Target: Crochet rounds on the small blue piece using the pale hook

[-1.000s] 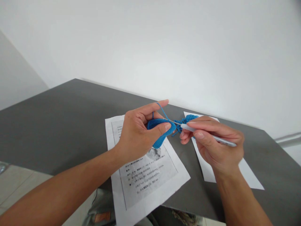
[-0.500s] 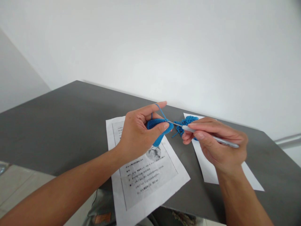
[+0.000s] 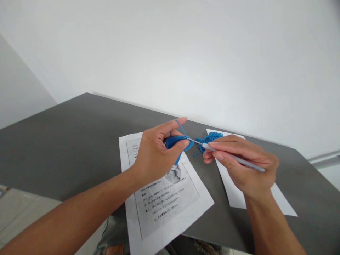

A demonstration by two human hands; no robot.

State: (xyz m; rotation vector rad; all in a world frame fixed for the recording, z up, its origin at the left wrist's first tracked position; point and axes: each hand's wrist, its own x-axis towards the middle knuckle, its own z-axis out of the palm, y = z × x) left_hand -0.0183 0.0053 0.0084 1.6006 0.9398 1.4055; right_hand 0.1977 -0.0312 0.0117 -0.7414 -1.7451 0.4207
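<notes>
Between the thumb and fingers of my left hand (image 3: 158,150) is a blue crochet piece (image 3: 174,140), partly covered by the thumb. A strand of blue yarn (image 3: 181,126) runs over my raised left index finger down to the piece. My right hand (image 3: 243,161) grips a crochet hook (image 3: 245,162) with a pale grey handle, held like a pen. The hook's thin metal tip meets the top edge of the crochet piece, close to my left thumb. Behind my right fingers lies a loose heap of blue yarn (image 3: 212,136), partly hidden.
A printed sheet (image 3: 170,212) with text and a picture lies under my left hand, hanging past the front edge of the grey table (image 3: 66,141). A blank white sheet (image 3: 278,203) is under my right hand and the yarn. A white wall (image 3: 170,53) rises behind.
My right hand and the hook have shifted slightly left, so the tip sits nearer my left thumb. The crochet piece has tilted a little in my left hand.
</notes>
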